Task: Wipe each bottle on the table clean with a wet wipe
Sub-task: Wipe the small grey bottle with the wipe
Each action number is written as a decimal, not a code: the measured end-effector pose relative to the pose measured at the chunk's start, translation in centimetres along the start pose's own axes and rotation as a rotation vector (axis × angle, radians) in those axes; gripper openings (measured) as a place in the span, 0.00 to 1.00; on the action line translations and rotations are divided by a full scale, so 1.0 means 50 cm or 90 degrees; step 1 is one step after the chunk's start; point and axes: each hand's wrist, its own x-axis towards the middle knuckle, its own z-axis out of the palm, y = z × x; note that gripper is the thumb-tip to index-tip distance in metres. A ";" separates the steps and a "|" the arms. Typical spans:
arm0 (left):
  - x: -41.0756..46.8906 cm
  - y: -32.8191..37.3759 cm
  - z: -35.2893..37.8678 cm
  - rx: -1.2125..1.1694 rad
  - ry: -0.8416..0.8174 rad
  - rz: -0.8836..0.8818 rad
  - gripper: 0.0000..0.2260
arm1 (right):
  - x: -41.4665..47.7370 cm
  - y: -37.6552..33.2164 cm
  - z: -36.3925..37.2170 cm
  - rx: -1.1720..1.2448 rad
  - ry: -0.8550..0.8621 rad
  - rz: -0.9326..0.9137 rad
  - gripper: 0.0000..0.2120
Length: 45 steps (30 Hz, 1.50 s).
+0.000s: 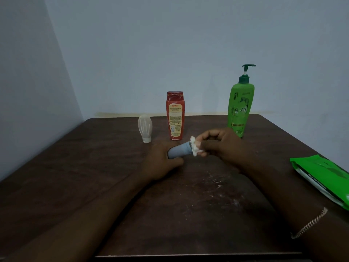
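We look down at a dark brown wooden table [75, 167] set against a pale wall. Near its middle, our left hand [162, 159] curls its fingers round the base of a small grey plastic bottle [179, 150], which lies tilted just above the table, its top pointing toward the far right corner. Our right hand [224, 146] pinches a crumpled white wet wipe [194, 146] in bent fingers and presses it against the bottle's top end.

Along the far edge stand three more bottles, well apart from each other: a translucent whitish oval bottle resting on its cap [145, 128], a red flip-top bottle with a cream label [175, 116], and a tall green pump bottle [240, 108]. A green packet of wipes [321, 174] lies at the right edge.

We judge the task to be partway: the grey bottle is being wiped now. Whether the other three are already clean we cannot tell; nothing on them shows it.
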 end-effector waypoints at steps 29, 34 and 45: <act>0.296 0.184 0.033 0.295 -0.051 0.059 0.20 | 0.036 0.111 -0.145 0.270 0.641 -0.010 0.12; 0.367 0.178 0.060 0.354 -0.126 0.038 0.24 | 0.040 0.121 -0.145 0.268 0.638 -0.015 0.11; 0.412 0.139 0.095 0.343 -0.152 0.007 0.22 | 0.052 0.135 -0.151 0.259 0.635 -0.018 0.10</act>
